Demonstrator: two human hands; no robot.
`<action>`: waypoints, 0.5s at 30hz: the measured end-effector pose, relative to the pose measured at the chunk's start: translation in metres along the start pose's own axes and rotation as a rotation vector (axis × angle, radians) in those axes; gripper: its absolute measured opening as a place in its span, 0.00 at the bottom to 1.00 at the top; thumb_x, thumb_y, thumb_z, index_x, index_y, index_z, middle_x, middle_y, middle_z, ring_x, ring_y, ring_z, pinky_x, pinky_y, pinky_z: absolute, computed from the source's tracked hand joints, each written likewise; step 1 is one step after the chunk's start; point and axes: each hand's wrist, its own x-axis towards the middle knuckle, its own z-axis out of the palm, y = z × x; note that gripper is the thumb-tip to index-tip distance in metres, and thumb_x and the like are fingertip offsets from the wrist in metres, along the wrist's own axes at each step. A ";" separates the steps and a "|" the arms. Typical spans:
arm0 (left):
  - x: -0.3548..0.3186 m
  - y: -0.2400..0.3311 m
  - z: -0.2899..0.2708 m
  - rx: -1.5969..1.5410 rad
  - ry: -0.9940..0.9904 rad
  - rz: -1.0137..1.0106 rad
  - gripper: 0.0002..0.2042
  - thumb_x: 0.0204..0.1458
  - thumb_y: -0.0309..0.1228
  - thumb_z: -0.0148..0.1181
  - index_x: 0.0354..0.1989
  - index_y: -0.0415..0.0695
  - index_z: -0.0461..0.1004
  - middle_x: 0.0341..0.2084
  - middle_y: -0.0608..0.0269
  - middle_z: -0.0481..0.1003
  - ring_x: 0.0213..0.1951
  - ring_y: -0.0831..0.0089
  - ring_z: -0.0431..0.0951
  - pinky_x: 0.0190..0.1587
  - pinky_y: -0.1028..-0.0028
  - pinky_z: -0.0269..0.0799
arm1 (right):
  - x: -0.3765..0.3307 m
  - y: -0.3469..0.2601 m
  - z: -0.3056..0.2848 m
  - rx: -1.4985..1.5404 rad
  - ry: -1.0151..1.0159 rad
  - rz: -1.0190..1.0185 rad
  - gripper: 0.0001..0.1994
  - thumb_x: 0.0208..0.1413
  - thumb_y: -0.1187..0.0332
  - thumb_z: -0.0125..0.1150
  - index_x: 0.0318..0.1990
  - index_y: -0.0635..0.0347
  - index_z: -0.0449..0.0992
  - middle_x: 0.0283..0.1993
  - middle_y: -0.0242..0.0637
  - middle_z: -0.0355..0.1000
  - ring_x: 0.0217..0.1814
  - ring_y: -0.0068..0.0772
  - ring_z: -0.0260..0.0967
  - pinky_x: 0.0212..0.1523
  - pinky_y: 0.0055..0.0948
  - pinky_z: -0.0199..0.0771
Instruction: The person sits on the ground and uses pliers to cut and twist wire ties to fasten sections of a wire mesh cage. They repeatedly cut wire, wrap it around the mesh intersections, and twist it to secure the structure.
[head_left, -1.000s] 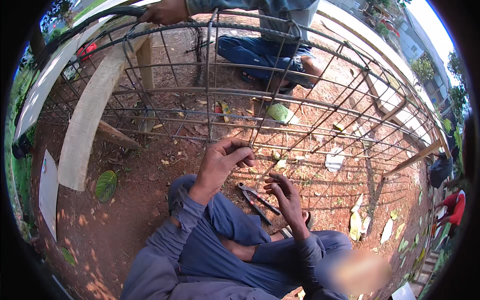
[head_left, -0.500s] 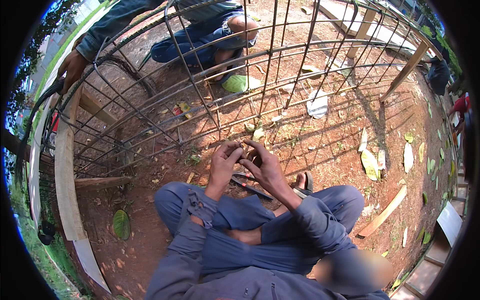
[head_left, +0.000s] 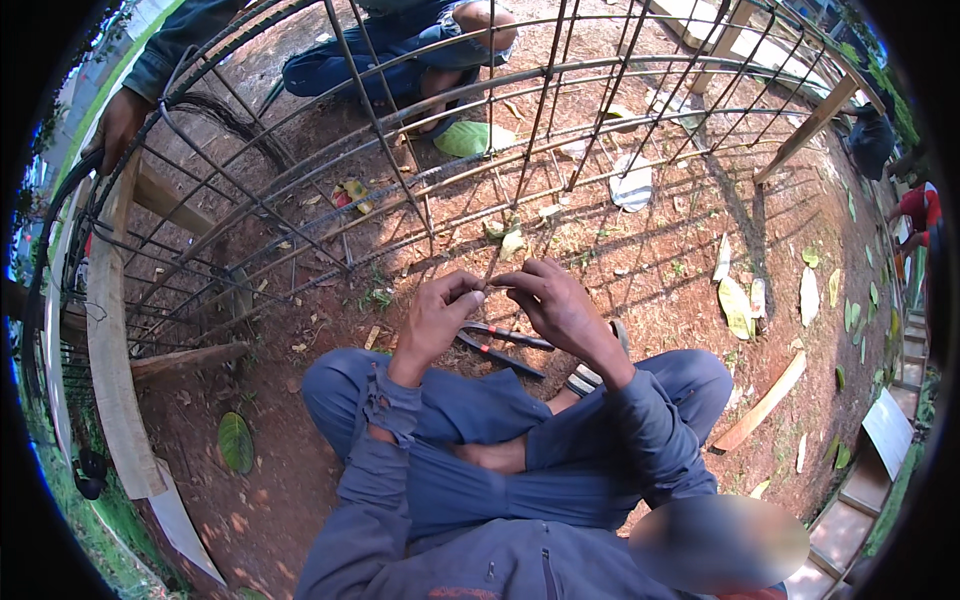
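**Two hands pinching a thin wire in front of a rebar cage**

Two bare hands meet over the lap of a person sitting cross-legged on red dirt. The left hand [head_left: 435, 320] and the right hand [head_left: 558, 305] each pinch a short, thin tie wire [head_left: 492, 287] between thumb and fingertips, so both hands are closed on it. The wire sits just between the two thumbs, above the knees and near the lower bars of a rusty rebar cage [head_left: 400, 190].

The wire's long axis appears to run roughly left to right, from one pinch to the other. It is too fine to tell which end leads or whether it is already bent.

A pair of pliers with red handles [head_left: 505, 345] lies on the ground just below the hands, untouched.

Judging from this view, the wire could slip from such a light fingertip grip and drop into the leaf litter, where it would be hard to find. A sharp cut end could also prick a finger if the hands twist it carelessly.

Beyond the cage, another person's hand [head_left: 120, 125] grips a curved bar at the upper left, and that person's legs show at the top.
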 end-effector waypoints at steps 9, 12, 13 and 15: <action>-0.012 0.008 -0.007 0.004 -0.164 0.089 0.07 0.60 0.28 0.60 0.38 0.37 0.78 0.26 0.68 0.75 0.30 0.81 0.72 0.34 0.74 0.67 | -0.001 0.007 -0.020 0.438 -0.352 0.234 0.15 0.67 0.66 0.57 0.57 0.58 0.80 0.52 0.45 0.78 0.55 0.45 0.76 0.55 0.39 0.75; -0.015 0.018 -0.009 0.001 -0.193 0.109 0.06 0.60 0.28 0.60 0.38 0.37 0.77 0.26 0.67 0.75 0.30 0.81 0.72 0.34 0.73 0.67 | -0.002 0.006 -0.025 0.525 -0.402 0.322 0.15 0.67 0.66 0.57 0.57 0.60 0.79 0.54 0.45 0.78 0.56 0.46 0.76 0.56 0.40 0.75; -0.014 0.018 -0.008 -0.003 -0.180 0.112 0.07 0.60 0.28 0.60 0.38 0.37 0.77 0.26 0.67 0.75 0.30 0.81 0.72 0.34 0.74 0.67 | -0.003 0.006 -0.024 0.531 -0.383 0.327 0.15 0.67 0.67 0.57 0.56 0.61 0.79 0.52 0.45 0.79 0.55 0.47 0.76 0.55 0.41 0.75; -0.015 0.010 -0.007 -0.014 -0.146 0.113 0.07 0.61 0.29 0.60 0.38 0.37 0.77 0.26 0.68 0.75 0.28 0.82 0.71 0.33 0.75 0.67 | -0.004 -0.002 -0.019 0.382 -0.242 0.157 0.12 0.65 0.68 0.59 0.52 0.61 0.79 0.48 0.45 0.77 0.51 0.50 0.75 0.53 0.44 0.75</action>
